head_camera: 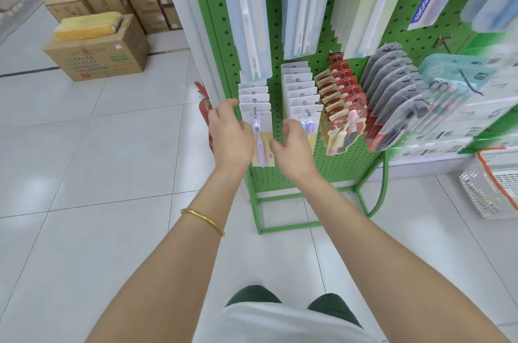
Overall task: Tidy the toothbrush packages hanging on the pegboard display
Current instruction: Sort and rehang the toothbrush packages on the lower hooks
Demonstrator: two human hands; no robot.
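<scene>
Two bare hands reach toward a green perforated metal pegboard (277,20). The left hand (227,131) and right hand (294,145), fingers loosely curved and holding nothing, flank a hanging stack of white card toothbrush packages (263,121) fronted by a purple brush. Contact is unclear. A similar second stack (301,90) hangs just beyond the right hand.

The scene is being lit brightly and evenly from overhead, and soft pale glare is being thrown back by the glossy floor tiles (84,163). Only faint shadows are being cast. The packages (476,107) and the basket (487,191) at the right edge are being smeared by motion blur. The top left corner is being softened too. Straight lines are being bowed by wide-angle distortion.
</scene>
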